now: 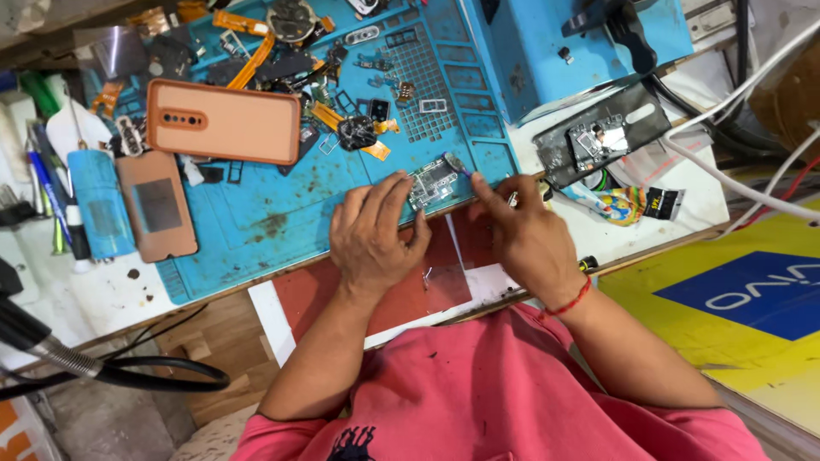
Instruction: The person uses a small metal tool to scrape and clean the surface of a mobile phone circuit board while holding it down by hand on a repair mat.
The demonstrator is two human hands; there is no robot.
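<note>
Pinning small circuit board with my left hand, fingertips pressed on its near edge, fingers curled, nothing clasped. Board lies flat on blue work mat, near mat's front edge. My right hand pinched shut round thin tool, tip touching board's far right corner. Peach phone case rests on mat, well left of board. Dark phone frame lies to right, off mat. Orange flex cables scattered at mat's far side.
</note>
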